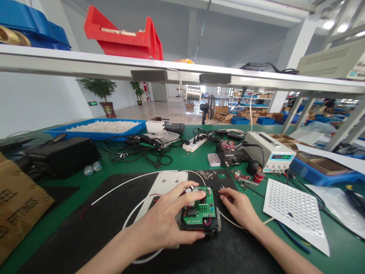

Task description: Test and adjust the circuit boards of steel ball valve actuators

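My left hand [168,213] is wrapped around a black housing [199,227] with a green circuit board [210,207] set in its open top. The fingers reach over the board's parts and the thumb presses along the near side. Short red wires show at the board's near edge. To the right of the housing, my right hand [238,207] is closed in a pinch at a thin dark piece, too small to name. A white cable [137,208] loops around the housing on the black mat [94,228].
Small metal rings [207,174] are scattered behind the housing. A soldering station [229,155] and a power supply [270,152] stand at the back right. A perforated white sheet [295,213] lies to the right, tangled black cables [142,146] at back left. A shelf [176,68] spans overhead.
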### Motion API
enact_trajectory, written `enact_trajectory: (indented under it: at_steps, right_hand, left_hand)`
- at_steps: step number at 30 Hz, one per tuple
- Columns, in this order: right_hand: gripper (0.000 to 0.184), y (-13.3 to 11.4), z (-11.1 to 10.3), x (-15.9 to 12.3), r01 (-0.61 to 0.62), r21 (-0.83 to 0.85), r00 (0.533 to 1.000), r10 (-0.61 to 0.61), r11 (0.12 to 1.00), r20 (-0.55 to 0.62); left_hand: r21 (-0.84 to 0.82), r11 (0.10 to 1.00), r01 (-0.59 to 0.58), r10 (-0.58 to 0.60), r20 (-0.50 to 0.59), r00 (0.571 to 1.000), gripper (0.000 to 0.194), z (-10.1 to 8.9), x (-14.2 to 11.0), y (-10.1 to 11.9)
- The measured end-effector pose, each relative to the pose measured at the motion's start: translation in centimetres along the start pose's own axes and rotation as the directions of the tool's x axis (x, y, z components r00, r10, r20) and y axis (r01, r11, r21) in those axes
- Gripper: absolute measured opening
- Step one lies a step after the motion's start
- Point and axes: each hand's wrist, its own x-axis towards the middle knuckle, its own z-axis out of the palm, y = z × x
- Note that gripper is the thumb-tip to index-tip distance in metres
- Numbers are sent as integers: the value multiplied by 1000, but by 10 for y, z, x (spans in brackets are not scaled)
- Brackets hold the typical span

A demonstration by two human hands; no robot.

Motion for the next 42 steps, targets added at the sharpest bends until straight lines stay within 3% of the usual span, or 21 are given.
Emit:
enact_trajectory:
  at_steps: [42]
  right_hand:
    - [25, 1, 0, 0, 12, -4, 1000, -12, 1000, 5]
  left_hand:
    - [-11, 1000, 25, -24, 28, 999, 80, 0, 0, 0]
